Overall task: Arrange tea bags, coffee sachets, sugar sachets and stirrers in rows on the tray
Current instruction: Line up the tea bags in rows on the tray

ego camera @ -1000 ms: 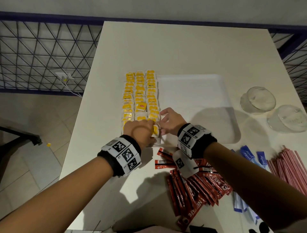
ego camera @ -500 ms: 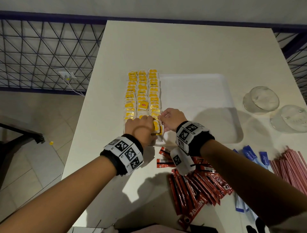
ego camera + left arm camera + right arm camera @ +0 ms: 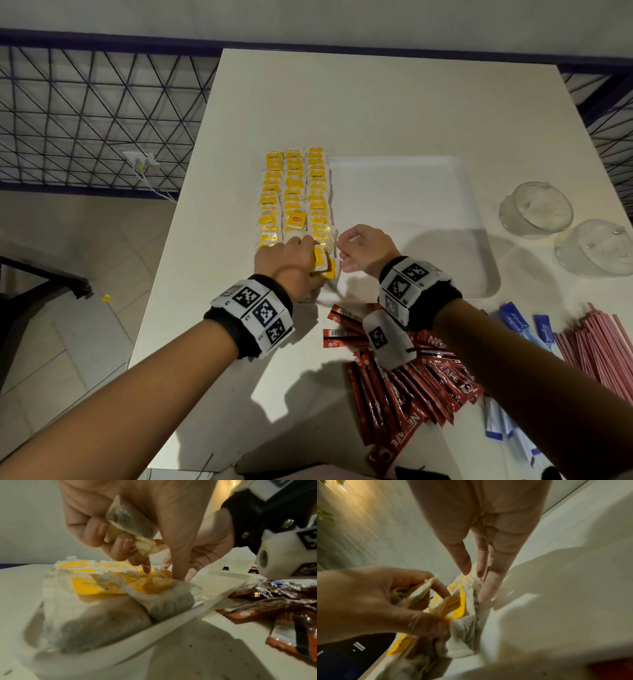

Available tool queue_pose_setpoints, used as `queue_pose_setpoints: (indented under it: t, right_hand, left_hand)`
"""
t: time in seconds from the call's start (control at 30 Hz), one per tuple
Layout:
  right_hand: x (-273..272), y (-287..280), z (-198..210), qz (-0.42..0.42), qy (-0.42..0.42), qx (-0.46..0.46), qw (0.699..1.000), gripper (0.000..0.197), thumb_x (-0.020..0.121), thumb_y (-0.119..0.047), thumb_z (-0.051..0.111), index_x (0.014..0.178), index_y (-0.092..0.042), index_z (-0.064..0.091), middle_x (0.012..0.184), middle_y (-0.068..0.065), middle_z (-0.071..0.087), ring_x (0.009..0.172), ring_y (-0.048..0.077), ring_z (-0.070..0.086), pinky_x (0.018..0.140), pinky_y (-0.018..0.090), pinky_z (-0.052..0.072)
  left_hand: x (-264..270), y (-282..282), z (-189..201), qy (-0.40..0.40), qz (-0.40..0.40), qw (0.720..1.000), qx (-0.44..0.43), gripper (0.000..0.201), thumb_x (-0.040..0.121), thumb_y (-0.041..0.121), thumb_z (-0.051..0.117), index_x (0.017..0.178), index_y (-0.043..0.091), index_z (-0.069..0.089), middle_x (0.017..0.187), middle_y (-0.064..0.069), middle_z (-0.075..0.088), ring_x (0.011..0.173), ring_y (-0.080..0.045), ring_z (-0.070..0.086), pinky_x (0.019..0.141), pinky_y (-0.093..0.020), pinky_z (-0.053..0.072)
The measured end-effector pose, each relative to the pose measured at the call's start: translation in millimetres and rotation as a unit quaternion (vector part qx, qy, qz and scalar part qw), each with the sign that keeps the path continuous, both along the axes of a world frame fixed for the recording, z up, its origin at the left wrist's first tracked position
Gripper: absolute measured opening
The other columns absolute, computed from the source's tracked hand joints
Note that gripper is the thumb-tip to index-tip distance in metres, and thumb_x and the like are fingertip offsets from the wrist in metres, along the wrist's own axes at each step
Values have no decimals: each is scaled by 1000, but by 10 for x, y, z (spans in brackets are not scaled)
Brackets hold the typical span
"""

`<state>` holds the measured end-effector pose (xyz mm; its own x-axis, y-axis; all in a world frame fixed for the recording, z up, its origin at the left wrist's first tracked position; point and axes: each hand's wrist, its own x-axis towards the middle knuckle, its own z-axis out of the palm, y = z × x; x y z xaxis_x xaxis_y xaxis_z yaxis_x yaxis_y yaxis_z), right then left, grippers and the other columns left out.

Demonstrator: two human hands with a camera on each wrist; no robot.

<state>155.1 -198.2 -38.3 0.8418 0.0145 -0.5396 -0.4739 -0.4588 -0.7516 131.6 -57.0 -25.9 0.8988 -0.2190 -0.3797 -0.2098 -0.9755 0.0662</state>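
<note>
Pale bench (image 3: 376, 102) beside a wire-mesh railing (image 3: 85, 120) carries your tray (image 3: 428, 274). Since a second ago your right hand (image 3: 363, 248) has eased back, fingers straight; your left hand (image 3: 286, 262) clutches spare tea bags (image 3: 130, 520) over three near-finished rows (image 3: 294, 195). Coffee sachets (image 3: 411, 394) wait next.

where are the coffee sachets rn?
Head view: the red coffee sachets lie in a loose pile on the table, just off the tray's near edge, under the right wrist, with the blue sachets to their right.
</note>
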Motion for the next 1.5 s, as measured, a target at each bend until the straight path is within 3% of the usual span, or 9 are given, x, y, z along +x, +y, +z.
queue_pose_setpoints:
  t: [0.33,0.5,0.67,0.8,0.97,1.07,1.3,1.4,1.5]
  right_hand:
    - [-140,9,355,75,-6,84,994,12,84,-27,65,82,-16,60,67,1,58,65,16,54,71,32,48]
    - [-118,-59,340,67,-17,86,994,12,85,-18,64,76,-17,59,64,6,59,69,26,54,66,34,47]
    - [-166,-130,379,100,-21,69,992,9,86,-21,64,79,-17,59,65,4,59,57,16,51,61,27,45]
    - [-225,-130,405,134,-29,77,988,6,85,-18,64,82,-15,62,63,1,58,49,1,53,52,14,44]
    - [-252,-128,383,116,-34,81,989,11,83,-21,66,82,-10,63,62,2,57,48,5,51,52,15,44]
    - [-259,-132,354,75,-19,122,990,11,80,-14,70,75,-9,62,55,2,59,42,3,54,49,12,47]
    - [-292,-115,312,83,13,160,983,9,81,-1,66,77,-6,60,58,6,60,43,3,57,51,13,49]
    - [-295,-120,283,90,14,155,984,7,81,-2,66,82,-5,60,62,8,60,44,3,57,52,12,49]
    - [-296,-134,220,101,18,138,985,12,80,-5,68,88,-2,59,63,8,61,46,4,58,56,14,50]
  left_hand:
    - [77,51,222,31,32,989,-139,56,86,48,57,128,16,39,119,-3,55,102,-23,54,74,-31,39]
    - [56,133,283,103,74,950,-285,47,80,44,67,116,20,48,92,4,55,74,-10,50,68,-22,40]
    - [-3,289,245,117,112,899,-408,10,83,35,66,89,28,64,82,15,60,82,-3,55,77,-17,39]
    - [-54,309,239,114,121,879,-447,7,84,27,66,79,31,65,86,12,65,79,7,56,78,-6,38]
    - [-67,294,214,82,143,856,-491,18,81,18,70,86,32,60,67,23,65,78,15,56,83,-6,39]
    - [-68,284,215,55,150,852,-498,23,81,14,71,83,29,52,60,26,64,74,21,55,68,3,35]
    - [-161,293,148,42,159,852,-496,17,83,17,68,94,30,65,74,14,66,72,11,58,74,-7,39]
    - [-207,257,122,65,178,837,-513,16,86,14,64,100,19,69,80,17,65,64,16,55,63,-1,38]
    - [-222,249,85,101,216,831,-503,8,87,15,62,91,13,69,53,26,59,46,13,49,49,-3,36]
